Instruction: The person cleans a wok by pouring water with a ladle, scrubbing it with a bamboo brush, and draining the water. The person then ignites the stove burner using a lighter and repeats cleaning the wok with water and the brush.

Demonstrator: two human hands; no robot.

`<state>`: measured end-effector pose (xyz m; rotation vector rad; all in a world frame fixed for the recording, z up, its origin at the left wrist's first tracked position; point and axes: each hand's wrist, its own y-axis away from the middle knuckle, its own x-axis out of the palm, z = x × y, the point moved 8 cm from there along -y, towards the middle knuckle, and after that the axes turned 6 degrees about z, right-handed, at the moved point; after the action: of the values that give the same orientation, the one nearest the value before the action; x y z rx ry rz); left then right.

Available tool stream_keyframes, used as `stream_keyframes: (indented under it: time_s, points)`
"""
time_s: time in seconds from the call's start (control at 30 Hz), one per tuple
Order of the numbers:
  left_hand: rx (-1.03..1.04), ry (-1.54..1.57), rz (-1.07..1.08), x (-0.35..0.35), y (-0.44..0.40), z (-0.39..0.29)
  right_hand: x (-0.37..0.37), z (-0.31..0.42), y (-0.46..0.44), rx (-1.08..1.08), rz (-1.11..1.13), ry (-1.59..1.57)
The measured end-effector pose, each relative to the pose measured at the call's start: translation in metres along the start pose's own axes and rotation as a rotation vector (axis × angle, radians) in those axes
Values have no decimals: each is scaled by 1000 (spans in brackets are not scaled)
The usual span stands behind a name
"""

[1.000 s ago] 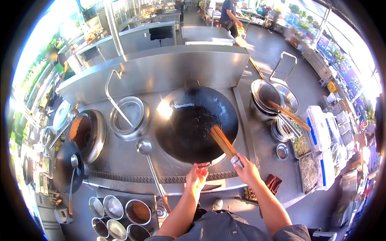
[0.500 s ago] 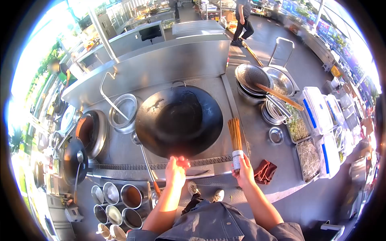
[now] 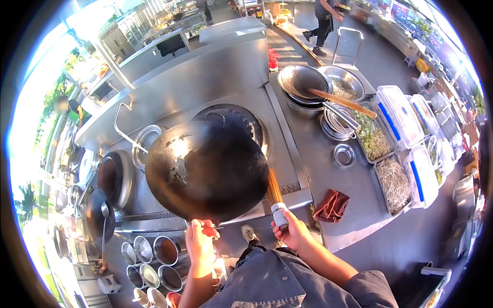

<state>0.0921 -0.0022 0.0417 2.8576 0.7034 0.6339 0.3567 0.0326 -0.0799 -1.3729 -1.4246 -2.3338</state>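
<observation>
A large dark wok [image 3: 210,167] is lifted off the burner [image 3: 258,123] and tilted, its near rim towards me. My left hand [image 3: 201,242] is closed at the wok's near edge, around the small handle there. In my right hand [image 3: 295,233] is a bamboo wok brush [image 3: 275,192], gripped by its grey-wrapped end. The bristles point away from me and lie beside the wok's right rim; whether they touch it I cannot tell. To the right, a crumpled dark red cloth [image 3: 331,205] rests on the steel counter.
Left of the wok are a water spout [image 3: 123,123], a round metal pot [image 3: 149,141] and a second wok [image 3: 100,213]. Several seasoning pots [image 3: 167,250] stand below left. Stacked strainers [image 3: 305,84] and a tray of sprouts [image 3: 394,187] occupy the right counter. A person [image 3: 322,25] walks behind.
My left hand has taken hold of the wok, which has come off the burner, moved left and tilted. The brush in my right hand has moved left to the wok's rim.
</observation>
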Motion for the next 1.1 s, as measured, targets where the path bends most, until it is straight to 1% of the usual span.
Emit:
stream_keyframes:
  time_s: [0.07, 0.13, 0.27, 0.3, 0.43, 0.6, 0.73, 0.83, 1.03, 1.1]
  points:
    - [0, -27, -2, 3, 7, 0, -5, -2, 3, -18, -37, 29]
    - [34, -161, 33, 9, 12, -3, -10, -4, 2, -7, -42, 23]
    - [44, -300, 74, 18, 20, -2, -26, -15, -9, 82, -64, -50]
    - [51, -308, 88, 20, 22, -1, -29, -18, -11, 111, -62, -62]
    - [43, -360, 93, 23, 24, 3, -31, -22, -14, 119, -71, -67]
    - [57, -502, 65, 37, 24, -3, -30, -23, -17, 132, -38, -68]
    - [72, -507, 78, 46, 21, -2, -27, -22, -17, 153, -43, -98]
    - [83, -533, 88, 57, 22, -4, -26, -23, -18, 193, -3, -128]
    - [155, -673, 191, 87, 26, -9, -29, -24, -20, 184, -4, -160]
    - [165, -709, 222, 98, 28, -9, -29, -29, -23, 233, 36, -226]
